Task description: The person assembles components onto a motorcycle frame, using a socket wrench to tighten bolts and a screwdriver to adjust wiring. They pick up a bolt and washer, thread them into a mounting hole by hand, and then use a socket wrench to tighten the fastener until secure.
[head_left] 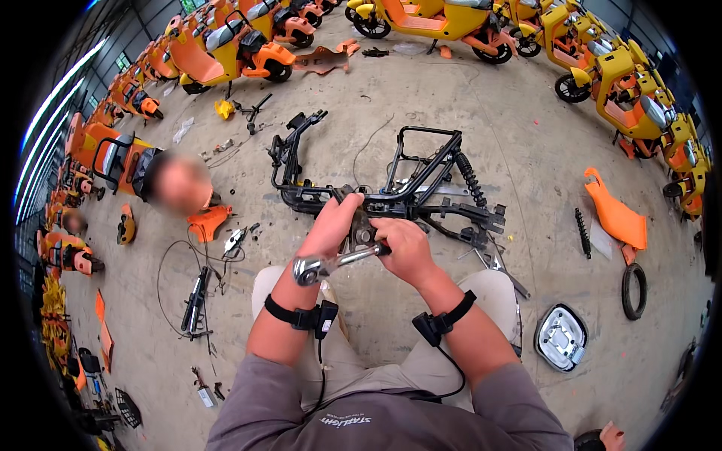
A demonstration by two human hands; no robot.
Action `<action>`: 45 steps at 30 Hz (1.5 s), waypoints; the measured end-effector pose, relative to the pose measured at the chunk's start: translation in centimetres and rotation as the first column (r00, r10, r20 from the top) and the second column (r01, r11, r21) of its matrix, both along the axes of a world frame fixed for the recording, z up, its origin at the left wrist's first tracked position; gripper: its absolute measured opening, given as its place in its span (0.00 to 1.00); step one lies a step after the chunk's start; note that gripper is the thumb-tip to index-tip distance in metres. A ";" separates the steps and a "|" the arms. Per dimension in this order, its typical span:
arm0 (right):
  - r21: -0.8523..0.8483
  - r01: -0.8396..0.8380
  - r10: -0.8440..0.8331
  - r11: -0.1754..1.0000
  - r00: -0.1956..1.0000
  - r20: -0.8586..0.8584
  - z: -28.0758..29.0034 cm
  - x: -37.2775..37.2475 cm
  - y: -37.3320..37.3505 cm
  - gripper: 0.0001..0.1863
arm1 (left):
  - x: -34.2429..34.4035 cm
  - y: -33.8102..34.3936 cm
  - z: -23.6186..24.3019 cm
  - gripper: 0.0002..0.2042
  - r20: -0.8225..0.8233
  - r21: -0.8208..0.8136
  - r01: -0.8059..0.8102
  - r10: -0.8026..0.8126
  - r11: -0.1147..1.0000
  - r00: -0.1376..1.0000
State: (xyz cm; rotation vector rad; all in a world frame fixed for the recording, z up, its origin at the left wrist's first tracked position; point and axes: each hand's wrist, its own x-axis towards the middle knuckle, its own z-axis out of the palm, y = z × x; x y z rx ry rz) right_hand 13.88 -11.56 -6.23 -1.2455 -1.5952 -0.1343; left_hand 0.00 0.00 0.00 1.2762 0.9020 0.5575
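Note:
A black scooter frame (pixel 301 197) lies on the floor just in front of me. My left hand (pixel 333 225) is closed at its near middle, on a dark, dirty metal part (pixel 361 236) whose exact kind I cannot make out. Most of those fingers are turned away. My right hand (pixel 404 249) grips the handle end of a chrome ratchet wrench (pixel 342 261). The wrench's round head points left, over my left wrist. A black shock absorber (pixel 468 179) is attached at the frame's right side.
To the left lie a loose cable (pixel 159 282) and a black shock-like part (pixel 197 301). On the right are an orange panel (pixel 613 210), a spring (pixel 583 233), a tyre (pixel 626 292) and a silver-white tray-like part (pixel 561 361). Orange and yellow scooters (pixel 421 22) line the hall. Another person (pixel 180 184) is at left.

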 end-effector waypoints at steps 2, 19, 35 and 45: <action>0.065 0.015 -0.026 0.998 0.983 0.182 0.4 0.4 0.0 0.17 | 0.2 -0.1 0.1 0.13 0.094 -0.035 0.006 -0.002 0.999 0.996; 0.068 0.054 -0.073 0.996 0.943 0.325 3.4 0.9 -4.6 0.14 | 0.4 -2.4 1.0 0.11 -0.053 -0.199 0.075 -0.087 0.977 0.995; 0.034 0.104 -0.102 0.994 0.993 -0.063 3.7 1.6 -4.5 0.22 | -0.1 -3.2 1.2 0.20 0.243 -0.318 0.222 -0.147 0.922 0.959; -0.117 0.226 -0.254 0.967 0.899 -0.357 3.4 3.1 -5.1 0.17 | 0.7 0.0 -7.4 0.08 -0.021 -0.289 0.207 -0.222 0.935 0.975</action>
